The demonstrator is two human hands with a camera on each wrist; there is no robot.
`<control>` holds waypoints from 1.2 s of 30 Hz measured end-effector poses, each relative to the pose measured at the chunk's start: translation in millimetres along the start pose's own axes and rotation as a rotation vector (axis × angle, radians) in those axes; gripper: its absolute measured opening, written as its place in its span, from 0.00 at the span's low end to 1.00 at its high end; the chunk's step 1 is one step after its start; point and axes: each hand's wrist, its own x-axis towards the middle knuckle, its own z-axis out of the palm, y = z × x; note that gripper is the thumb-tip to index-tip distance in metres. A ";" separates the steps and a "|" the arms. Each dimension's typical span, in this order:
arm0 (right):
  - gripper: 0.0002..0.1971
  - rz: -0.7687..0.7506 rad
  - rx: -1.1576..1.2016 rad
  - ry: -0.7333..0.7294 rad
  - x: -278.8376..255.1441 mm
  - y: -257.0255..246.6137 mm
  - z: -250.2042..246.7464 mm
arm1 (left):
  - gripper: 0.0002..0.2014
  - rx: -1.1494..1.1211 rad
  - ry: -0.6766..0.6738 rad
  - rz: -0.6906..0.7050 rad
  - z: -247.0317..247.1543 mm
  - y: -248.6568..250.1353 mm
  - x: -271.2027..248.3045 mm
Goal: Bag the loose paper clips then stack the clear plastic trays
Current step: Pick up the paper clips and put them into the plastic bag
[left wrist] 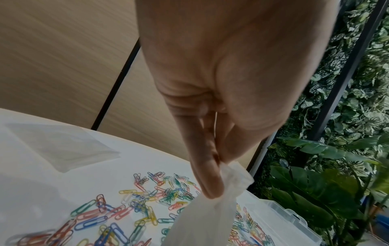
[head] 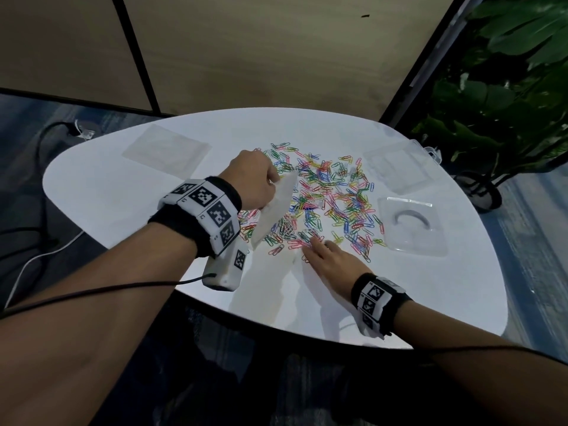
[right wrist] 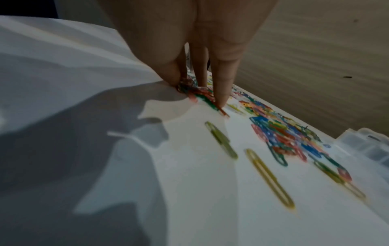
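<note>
Many coloured paper clips (head: 332, 195) (left wrist: 126, 216) (right wrist: 282, 133) lie spread over the middle of the white table (head: 123, 195). My left hand (head: 272, 182) (left wrist: 214, 179) hovers over their left side and pinches the top of a clear plastic bag (head: 273, 210) (left wrist: 202, 221), which hangs down to the table. My right hand (head: 316, 241) (right wrist: 200, 89) rests at the near edge of the clips, straight fingers touching a small bunch. One clear tray (head: 387, 235) sits at the right. A second clear tray (head: 399, 186) lies behind it.
A flat pile of clear bags (head: 166, 152) (left wrist: 63, 146) lies at the back left. A clear lidded box (head: 430, 149) (left wrist: 290, 216) (right wrist: 366, 143) stands at the far right edge. Green plants (head: 507, 87) crowd the right side. Cables run over the floor at the left.
</note>
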 end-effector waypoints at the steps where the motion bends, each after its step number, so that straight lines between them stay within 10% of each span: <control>1: 0.28 0.003 -0.003 0.038 3.7 -0.2 -3.1 | 0.15 -0.002 -0.004 -0.001 0.6 0.6 0.0; 7: 0.08 0.266 0.245 -0.044 24.8 15.7 -35.4 | 0.15 0.022 -0.027 0.022 5.1 5.2 -1.1; 13: 0.06 0.809 1.166 0.186 31.1 43.2 -97.8 | 0.15 0.030 -0.056 0.028 8.6 8.9 0.1; 19: 0.13 0.669 2.078 0.250 37.8 27.5 -167.4 | 0.14 -0.006 -0.069 0.033 18.1 12.4 3.9; 30: 0.09 0.727 1.687 0.137 57.3 -3.5 -158.4 | 0.13 -0.051 -0.007 0.025 28.2 25.0 1.6; 36: 0.06 0.620 1.020 0.130 60.7 0.7 -151.3 | 0.14 -0.026 -0.047 0.058 30.5 26.8 -1.8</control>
